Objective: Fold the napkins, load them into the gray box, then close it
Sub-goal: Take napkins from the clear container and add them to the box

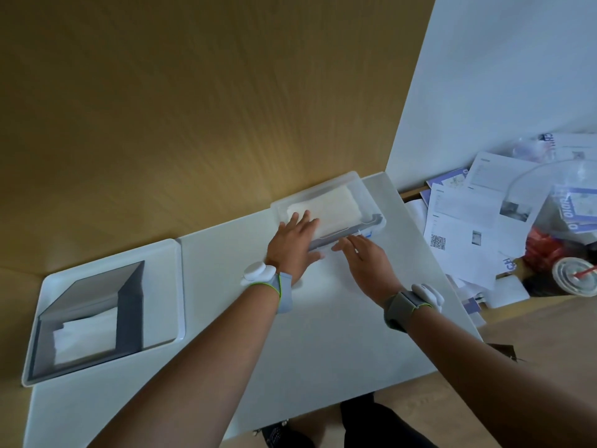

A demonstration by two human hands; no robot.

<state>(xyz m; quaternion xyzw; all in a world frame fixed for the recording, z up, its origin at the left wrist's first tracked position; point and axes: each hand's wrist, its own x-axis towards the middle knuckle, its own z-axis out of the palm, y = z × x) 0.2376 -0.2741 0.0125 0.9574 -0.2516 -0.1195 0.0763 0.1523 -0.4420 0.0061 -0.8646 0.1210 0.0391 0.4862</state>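
Note:
A clear plastic container (365, 192) with a stack of white napkins (332, 206) stands at the far side of the white table, against the wooden wall. My left hand (295, 240) lies flat with spread fingers over the container's near left corner, fingertips on the napkins. My right hand (363, 258) is flat beside it, fingertips at the container's grey front rim (352, 232). The gray box (129, 305) sits open on a white tray (161, 253) at the left, with a folded white napkin (85, 337) inside. Its lid stands up behind it.
The white table (290, 334) ends at the right, where loose papers (468, 221), plastic bags and a lidded cup with a red straw (575, 274) lie on the floor. The wooden wall runs directly behind the container and the tray.

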